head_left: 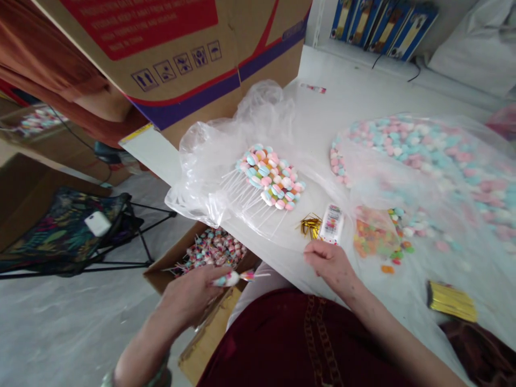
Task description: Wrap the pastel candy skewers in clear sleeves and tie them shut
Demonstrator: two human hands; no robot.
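My left hand (pixel 192 294) grips a wrapped candy stick (pixel 233 278), its twisted wrapper and white stick pointing right, over a cardboard box (pixel 159 269) filled with wrapped candy sticks (pixel 217 247). At the table edge my right hand (pixel 331 263) is closed; whether anything is in its fingers is hidden. Just beyond it lie a bunch of gold twist ties (pixel 310 226) and a stack of printed wrappers (pixel 332 223). Unwrapped marshmallow candy sticks (pixel 274 177) are piled on clear plastic (pixel 197 156), sticks toward the front left.
A large carton (pixel 193 70) stands at the back left. Loose marshmallows (pixel 407 140) under plastic film cover the right side, near a bag of gummy candies (pixel 371 231). A gold packet (pixel 451 301) lies at right. A folding chair (pixel 60 231) holding a white phone (pixel 98 223) stands left.
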